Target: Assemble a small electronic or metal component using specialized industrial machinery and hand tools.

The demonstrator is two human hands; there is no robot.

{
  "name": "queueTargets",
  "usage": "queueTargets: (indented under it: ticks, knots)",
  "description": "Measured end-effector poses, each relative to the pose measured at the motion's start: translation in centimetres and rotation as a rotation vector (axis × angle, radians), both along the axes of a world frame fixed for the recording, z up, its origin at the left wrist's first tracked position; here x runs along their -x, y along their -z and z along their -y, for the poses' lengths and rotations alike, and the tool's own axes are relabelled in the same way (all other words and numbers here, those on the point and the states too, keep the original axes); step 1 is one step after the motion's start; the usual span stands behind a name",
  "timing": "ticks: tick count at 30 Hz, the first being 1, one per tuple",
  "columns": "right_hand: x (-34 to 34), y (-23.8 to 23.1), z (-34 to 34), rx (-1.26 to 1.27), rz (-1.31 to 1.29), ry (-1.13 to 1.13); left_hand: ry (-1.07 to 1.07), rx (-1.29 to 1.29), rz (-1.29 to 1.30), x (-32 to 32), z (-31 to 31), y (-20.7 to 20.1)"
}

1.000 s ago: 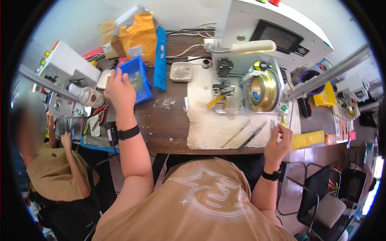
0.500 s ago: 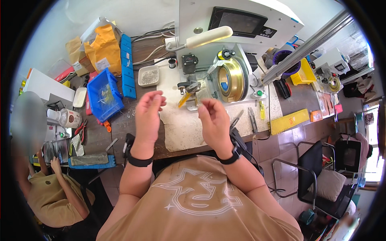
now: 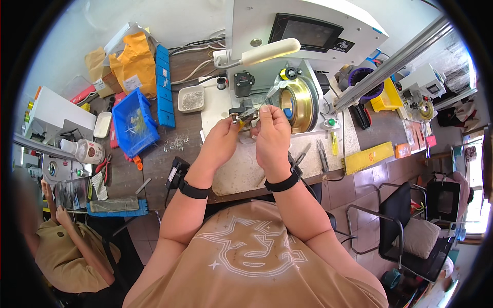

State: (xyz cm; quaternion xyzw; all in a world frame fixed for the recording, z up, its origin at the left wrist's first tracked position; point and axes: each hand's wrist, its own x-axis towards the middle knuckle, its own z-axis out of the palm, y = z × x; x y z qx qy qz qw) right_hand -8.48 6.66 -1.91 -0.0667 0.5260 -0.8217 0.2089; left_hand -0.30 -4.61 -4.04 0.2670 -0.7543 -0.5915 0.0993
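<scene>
At the bench machine (image 3: 308, 64), both hands are raised to the small metal mechanism (image 3: 248, 114) left of its brass-coloured wheel (image 3: 292, 105). My left hand (image 3: 222, 142) is closed at the mechanism's left side, fingertips beside a small dark metal part (image 3: 235, 116); what they pinch is too small to make out. My right hand (image 3: 273, 136) has thumb and fingers pressed together just left of the wheel, and whatever lies between them cannot be made out. A white lamp arm (image 3: 271, 50) reaches over the mechanism. The hands partly cover the yellow piece at the mechanism.
Left of the machine are a white dish (image 3: 191, 98), a blue bin (image 3: 134, 123) of thin pieces and scattered small bits (image 3: 177, 142). Tweezers (image 3: 322, 155) and a yellow block (image 3: 368, 157) lie on the right. A co-worker (image 3: 72, 251) sits at far left.
My left hand has moved right and my right hand forward, both up to the mechanism. Their fingers have closed there. Small bits behind my left hand have come into view.
</scene>
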Motion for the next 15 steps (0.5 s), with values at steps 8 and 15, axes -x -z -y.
queueTargets:
  ticks: [8,15]
  knots:
    - [0.3,-0.9,0.1,-0.162,-0.132,0.011,-0.011,0.727,0.080,-0.5,2.0,-2.8]
    - [1.1,-2.3,-0.7,0.031,0.243,-0.170,-0.029,0.556,-0.370,1.4,0.2,-7.0]
